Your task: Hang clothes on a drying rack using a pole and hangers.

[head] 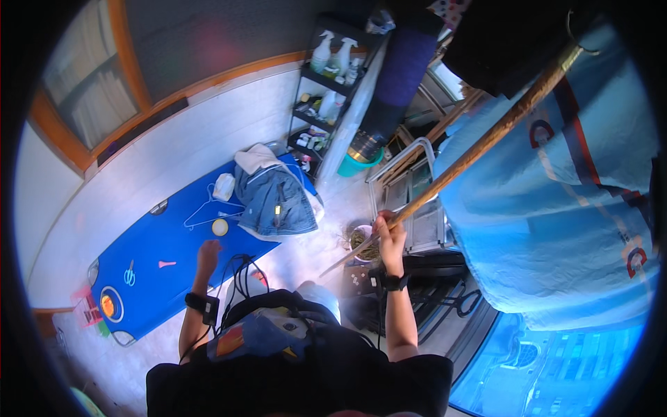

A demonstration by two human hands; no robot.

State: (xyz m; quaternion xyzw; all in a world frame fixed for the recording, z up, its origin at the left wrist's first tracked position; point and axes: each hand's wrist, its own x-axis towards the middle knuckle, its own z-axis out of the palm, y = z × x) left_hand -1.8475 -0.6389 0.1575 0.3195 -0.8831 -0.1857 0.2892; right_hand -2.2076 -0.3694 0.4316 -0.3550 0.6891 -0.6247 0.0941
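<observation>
My right hand (392, 245) is closed around a long wooden pole (469, 156), which slants up to the right. At its upper end is a thin curved metal hook (569, 26); the tapered lower end points toward the floor. My left hand (207, 256) hangs beside the edge of a blue folding cot (182, 240), with its fingers mostly hidden. On the cot lie a denim jacket (273, 200) with pale fleece lining, a white clothes hanger (206, 211), a round yellow-topped object (220, 227), light-blue scissors (130, 274) and a small pink item (167, 264).
A light-blue printed cloth (500, 224) hangs close on the right, behind the pole, above a window (552, 370). A folded aluminium stepladder (424, 224) and a potted plant (362, 245) stand near my right hand. A black shelf (331, 78) holds spray bottles (322, 52).
</observation>
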